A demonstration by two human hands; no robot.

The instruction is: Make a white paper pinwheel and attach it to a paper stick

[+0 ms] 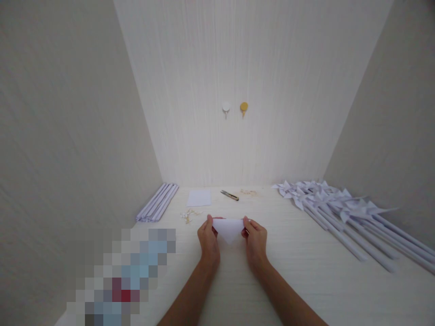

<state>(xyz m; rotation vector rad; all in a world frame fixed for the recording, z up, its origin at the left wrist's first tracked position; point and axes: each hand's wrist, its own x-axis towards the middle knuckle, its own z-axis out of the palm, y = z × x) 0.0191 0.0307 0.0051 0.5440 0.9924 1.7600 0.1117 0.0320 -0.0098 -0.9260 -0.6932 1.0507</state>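
One folded paper triangle (228, 229) is btwn L hand (209, 243) & R hand (256, 240), over the table (234, 294), tip low in view; can't tell if it touches the top. Each hand pinches an upper corner, thumb & fingers closed on it, no gap showing. Prob. v. light, bendy, a bit stiffer along the upper edge, easily creased, so best held gently at those corners

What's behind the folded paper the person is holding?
Past the folded paper, the white tabletop shows, with a small cutting tool farther back. The left hand and right hand grip the paper's ends; any fingertips or tabletop directly behind it are covered.
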